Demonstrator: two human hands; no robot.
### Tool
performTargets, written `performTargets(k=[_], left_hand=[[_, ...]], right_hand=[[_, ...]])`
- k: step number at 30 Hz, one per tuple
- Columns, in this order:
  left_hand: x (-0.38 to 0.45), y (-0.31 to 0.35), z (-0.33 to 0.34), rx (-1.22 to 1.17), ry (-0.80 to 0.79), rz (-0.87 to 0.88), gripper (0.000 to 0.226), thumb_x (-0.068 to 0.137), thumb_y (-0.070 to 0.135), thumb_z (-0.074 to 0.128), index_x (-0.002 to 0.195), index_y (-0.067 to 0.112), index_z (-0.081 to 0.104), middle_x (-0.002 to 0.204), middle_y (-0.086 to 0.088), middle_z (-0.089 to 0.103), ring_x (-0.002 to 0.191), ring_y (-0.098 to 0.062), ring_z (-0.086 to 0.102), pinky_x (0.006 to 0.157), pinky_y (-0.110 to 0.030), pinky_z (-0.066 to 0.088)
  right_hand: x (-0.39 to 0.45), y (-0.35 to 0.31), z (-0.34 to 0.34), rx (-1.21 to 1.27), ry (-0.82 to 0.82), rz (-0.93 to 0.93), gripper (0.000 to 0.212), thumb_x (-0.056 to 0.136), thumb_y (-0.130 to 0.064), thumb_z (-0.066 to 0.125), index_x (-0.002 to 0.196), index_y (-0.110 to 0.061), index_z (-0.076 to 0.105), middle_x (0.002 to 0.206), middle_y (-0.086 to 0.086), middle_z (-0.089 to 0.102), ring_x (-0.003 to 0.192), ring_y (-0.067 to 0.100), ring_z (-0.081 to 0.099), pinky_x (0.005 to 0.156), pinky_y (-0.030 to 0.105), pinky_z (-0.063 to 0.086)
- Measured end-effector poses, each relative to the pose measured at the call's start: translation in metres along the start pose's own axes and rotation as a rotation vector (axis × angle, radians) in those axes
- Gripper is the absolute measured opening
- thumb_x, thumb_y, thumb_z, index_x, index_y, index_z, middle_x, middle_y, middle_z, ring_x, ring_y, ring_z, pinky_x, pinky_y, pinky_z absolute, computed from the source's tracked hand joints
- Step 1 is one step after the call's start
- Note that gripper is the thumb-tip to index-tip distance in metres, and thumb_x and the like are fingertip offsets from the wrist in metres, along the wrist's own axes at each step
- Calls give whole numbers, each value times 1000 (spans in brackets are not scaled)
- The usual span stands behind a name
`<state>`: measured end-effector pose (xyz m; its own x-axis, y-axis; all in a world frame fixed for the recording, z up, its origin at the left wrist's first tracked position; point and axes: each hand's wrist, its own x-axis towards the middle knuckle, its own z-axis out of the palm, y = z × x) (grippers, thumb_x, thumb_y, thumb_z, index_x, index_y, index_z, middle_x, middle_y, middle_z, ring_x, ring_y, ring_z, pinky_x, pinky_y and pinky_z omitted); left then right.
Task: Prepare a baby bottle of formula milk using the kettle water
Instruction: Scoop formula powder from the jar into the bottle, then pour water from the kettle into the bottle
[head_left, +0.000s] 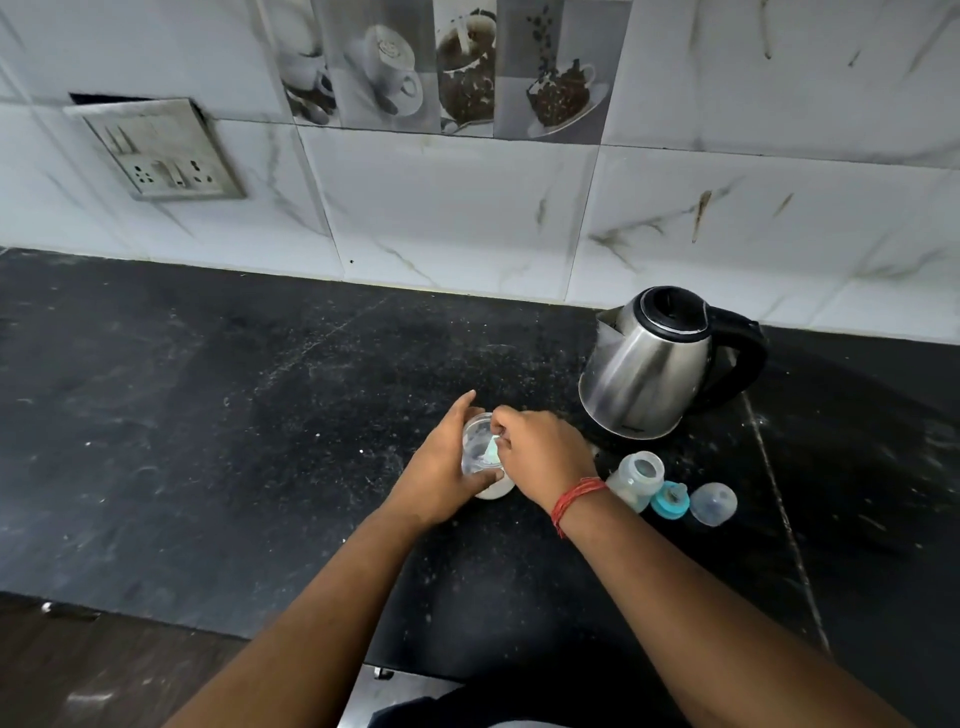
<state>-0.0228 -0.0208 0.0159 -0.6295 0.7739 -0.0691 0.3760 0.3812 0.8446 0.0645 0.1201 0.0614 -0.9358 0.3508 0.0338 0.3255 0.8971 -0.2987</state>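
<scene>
A black stone counter (208, 415) bears a steel kettle (649, 374), open baby bottle (636, 478), teal ring (672, 500), clear cap (716, 503) and jar (493, 488)

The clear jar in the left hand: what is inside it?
The clear jar holds white powder at its bottom and a pale scoop, pinched by the right hand. The left hand covers the jar's side.

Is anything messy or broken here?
Yes. The grey metal switch plate on the tiled wall hangs crooked, with a dark gap above it. White specks dust the black stone counter. The steel kettle and clear baby bottle stand upright; I see no spill.
</scene>
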Motion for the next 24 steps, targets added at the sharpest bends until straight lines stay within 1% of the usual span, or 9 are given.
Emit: performTargets(k=[3, 6, 10, 12, 14, 17, 20, 22, 24], left_hand=[[1, -4, 1, 9, 2, 10, 109, 84, 29, 85, 162, 29, 9, 148, 19, 45, 133, 0, 50, 115, -28, 42], [1, -5, 1, 6, 12, 19, 108, 84, 27, 84, 162, 30, 9, 153, 14, 43, 136, -2, 48, 117, -34, 42], [-2, 2, 0, -2, 67, 61, 102, 84, 38, 80, 161, 34, 14, 164, 10, 30, 148, -4, 34, 121, -37, 36], [-1, 10, -1, 29, 120, 109, 93, 87, 41, 77, 160, 30, 20, 162, 11, 32, 147, -2, 33, 120, -31, 34], [1, 23, -2, 75, 171, 179, 83, 91, 39, 74, 158, 27, 28, 158, 13, 37, 144, -1, 35, 116, -21, 31], [6, 49, 4, 121, 203, 278, 74, 93, 35, 73, 155, 21, 35, 152, 17, 38, 141, 2, 36, 112, -9, 26], [14, 68, 20, 124, 184, 346, 71, 92, 35, 71, 153, 17, 40, 152, 12, 42, 143, -4, 39, 117, -15, 28], [19, 76, 35, 120, 143, 358, 71, 91, 38, 70, 152, 18, 40, 153, 9, 44, 144, -7, 39, 119, -21, 30], [23, 82, 50, 107, 89, 350, 71, 91, 38, 71, 152, 21, 39, 152, 11, 43, 144, -5, 39, 119, -24, 32]], right_hand=[[0, 0, 0, 28, 9, 1, 20, 95, -18, 57, 112, -26, 62, 104, -3, 69, 89, 23, 66, 67, 35, 51], [-4, 5, 0, 122, 86, 23, 17, 93, -19, 57, 107, -28, 62, 106, -7, 68, 90, 22, 66, 70, 40, 56], [-15, 18, -5, 238, 226, 55, 16, 91, -18, 62, 105, -27, 65, 106, -10, 67, 91, 17, 66, 71, 39, 55], [-21, 27, -12, 289, 306, 74, 17, 90, -16, 64, 104, -25, 67, 104, -10, 67, 90, 14, 65, 71, 36, 54], [-27, 38, -18, 345, 377, 99, 17, 90, -13, 64, 103, -23, 68, 102, -10, 68, 82, 9, 61, 68, 33, 52], [-38, 57, -33, 426, 487, 131, 17, 89, -10, 62, 101, -22, 67, 99, -11, 67, 79, 7, 60, 67, 35, 54], [-47, 77, -48, 488, 595, 167, 14, 90, -9, 61, 97, -20, 67, 93, -13, 64, 68, 6, 58, 63, 39, 55], [-51, 94, -55, 543, 642, 222, 13, 90, -12, 61, 96, -22, 66, 92, -13, 63, 69, 10, 61, 63, 43, 58], [-55, 111, -59, 602, 663, 293, 13, 88, -18, 59, 95, -28, 64, 91, -12, 64, 72, 18, 67, 66, 47, 59]])
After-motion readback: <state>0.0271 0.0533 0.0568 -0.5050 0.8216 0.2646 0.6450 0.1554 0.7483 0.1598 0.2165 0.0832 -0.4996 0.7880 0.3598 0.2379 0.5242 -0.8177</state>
